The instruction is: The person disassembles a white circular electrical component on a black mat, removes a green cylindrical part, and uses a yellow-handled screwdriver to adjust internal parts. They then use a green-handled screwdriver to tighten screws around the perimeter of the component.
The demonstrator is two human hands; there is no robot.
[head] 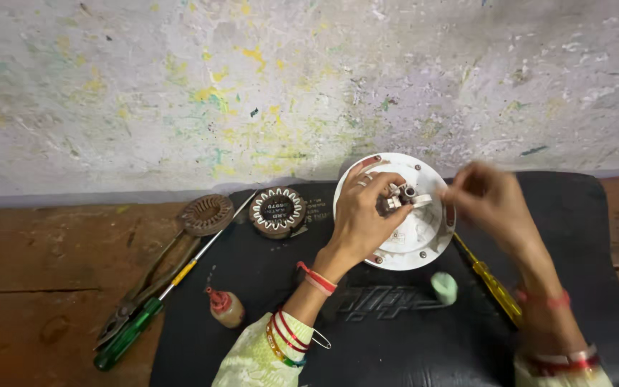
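Left hand (363, 215) is clamped over the small white hub at the middle of the round white plastic motor cover (424, 236), which sits at the back edge of the black rubber mat (395, 337). Right hand (488, 201) is blurry at the cover's right rim, fingers pinched together, can't tell on what. Yellow-handled screwdriver (492, 287) lies just right of the cover, green-handled screwdriver (137, 322) and pliers (145, 287) off the mat's left edge.

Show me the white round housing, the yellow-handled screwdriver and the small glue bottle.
white round housing (415, 251): head view, bare lower face.
yellow-handled screwdriver (494, 287): head view, middle of handle.
small glue bottle (228, 309): head view, its body.
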